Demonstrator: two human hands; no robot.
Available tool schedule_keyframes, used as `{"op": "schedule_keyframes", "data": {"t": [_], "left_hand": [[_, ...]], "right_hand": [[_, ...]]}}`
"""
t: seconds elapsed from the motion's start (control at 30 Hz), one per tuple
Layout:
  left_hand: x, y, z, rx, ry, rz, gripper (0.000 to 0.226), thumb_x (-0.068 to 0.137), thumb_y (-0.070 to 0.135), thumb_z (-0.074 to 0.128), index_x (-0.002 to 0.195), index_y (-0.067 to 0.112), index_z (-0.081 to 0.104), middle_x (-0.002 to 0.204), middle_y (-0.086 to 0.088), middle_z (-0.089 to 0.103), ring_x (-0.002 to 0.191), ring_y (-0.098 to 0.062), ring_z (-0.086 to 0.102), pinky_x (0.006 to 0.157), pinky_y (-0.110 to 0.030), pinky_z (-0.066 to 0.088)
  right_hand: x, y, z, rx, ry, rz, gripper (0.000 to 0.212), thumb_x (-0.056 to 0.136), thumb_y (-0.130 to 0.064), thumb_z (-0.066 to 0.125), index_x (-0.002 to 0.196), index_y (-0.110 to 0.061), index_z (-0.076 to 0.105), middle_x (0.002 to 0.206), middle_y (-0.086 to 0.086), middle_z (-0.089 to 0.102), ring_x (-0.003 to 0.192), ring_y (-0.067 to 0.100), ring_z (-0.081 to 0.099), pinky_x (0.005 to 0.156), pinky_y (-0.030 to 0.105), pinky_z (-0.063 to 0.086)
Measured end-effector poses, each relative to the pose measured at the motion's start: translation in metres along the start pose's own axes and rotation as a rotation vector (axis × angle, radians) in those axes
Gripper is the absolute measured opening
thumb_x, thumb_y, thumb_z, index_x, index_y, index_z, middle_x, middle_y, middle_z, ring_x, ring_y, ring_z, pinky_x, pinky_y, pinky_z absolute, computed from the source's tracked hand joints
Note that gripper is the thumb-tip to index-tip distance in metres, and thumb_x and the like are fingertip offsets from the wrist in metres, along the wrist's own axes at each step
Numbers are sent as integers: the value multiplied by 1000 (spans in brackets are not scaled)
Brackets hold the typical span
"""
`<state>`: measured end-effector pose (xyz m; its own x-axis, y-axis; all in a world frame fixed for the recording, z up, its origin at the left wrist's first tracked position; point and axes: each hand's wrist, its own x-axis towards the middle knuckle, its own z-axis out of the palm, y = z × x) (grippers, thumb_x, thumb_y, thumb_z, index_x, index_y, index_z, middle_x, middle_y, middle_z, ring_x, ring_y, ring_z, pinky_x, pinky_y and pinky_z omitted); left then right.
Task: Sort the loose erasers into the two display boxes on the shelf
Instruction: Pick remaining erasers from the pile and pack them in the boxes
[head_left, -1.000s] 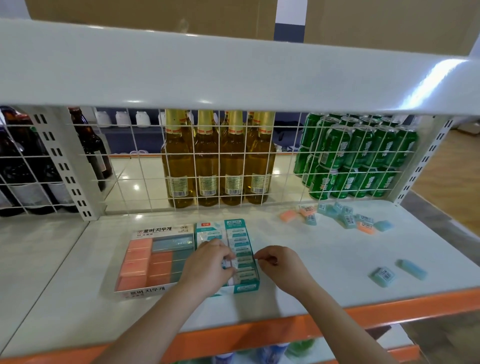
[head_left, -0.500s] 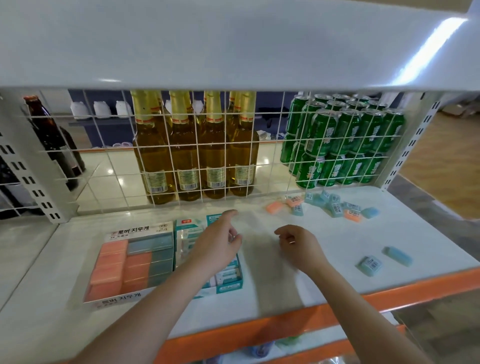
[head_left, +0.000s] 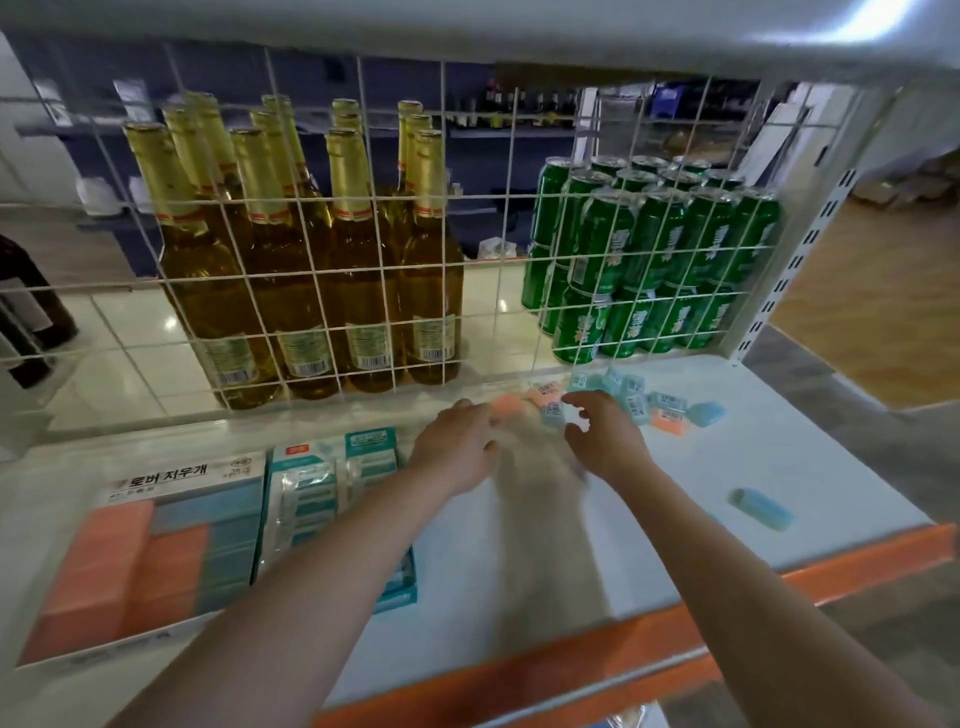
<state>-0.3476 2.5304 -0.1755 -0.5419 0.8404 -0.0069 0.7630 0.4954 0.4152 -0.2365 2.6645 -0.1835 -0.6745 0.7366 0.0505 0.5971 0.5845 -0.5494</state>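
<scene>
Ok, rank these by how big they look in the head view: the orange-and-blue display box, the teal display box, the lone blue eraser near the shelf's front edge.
1. Orange-and-blue display box, largest.
2. Teal display box, partly hidden by the left arm, so its full extent is unsure.
3. Lone blue eraser, clearly smallest.

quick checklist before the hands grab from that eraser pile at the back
1. Left hand free to pick: ok, fingers straight, holding nothing.
2. Right hand free: ok, fingers loosely curled, nothing in them.
3. Loose erasers within reach: ok, both hands at the pile.
4. Orange eraser under left fingertips: ok; contact cannot tell, blurred.
5. Room in the orange and blue box: cannot tell.
6. Room in the teal box: cannot tell, left arm covers part.
</scene>
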Motion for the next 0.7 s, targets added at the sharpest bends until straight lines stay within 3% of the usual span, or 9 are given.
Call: {"op": "schedule_keyframes", "data": {"t": [0.37,0.53,0.7], "left_hand": [[35,5,24,50,20,-41,40,89,25,47,129,22,50,125,-5,48,115,-24,46,93,-36,43],[38,10,24,79,45,-62,29,93,23,46,118,13,57,120,-7,49,112,-25,48,89,-35,43],[39,15,22,144,73,-52,25,92,24,48,113,12,57,119,-8,49,113,-26,48,90,-34,40]], "right_hand": [[34,7,7,-190,-139,-126,45,97,-23,42,141,-22,35,152,-3,26,134,20,35,104,29,30],[38,10,9,-134,-44,-135,34,91,-20,52,125,-16,54,133,3,50,117,20,49,89,23,36],[39,13,8,-163,-20,-190,25,86,-24,61,110,-16,60,118,3,54,105,21,54,80,28,41]]}}
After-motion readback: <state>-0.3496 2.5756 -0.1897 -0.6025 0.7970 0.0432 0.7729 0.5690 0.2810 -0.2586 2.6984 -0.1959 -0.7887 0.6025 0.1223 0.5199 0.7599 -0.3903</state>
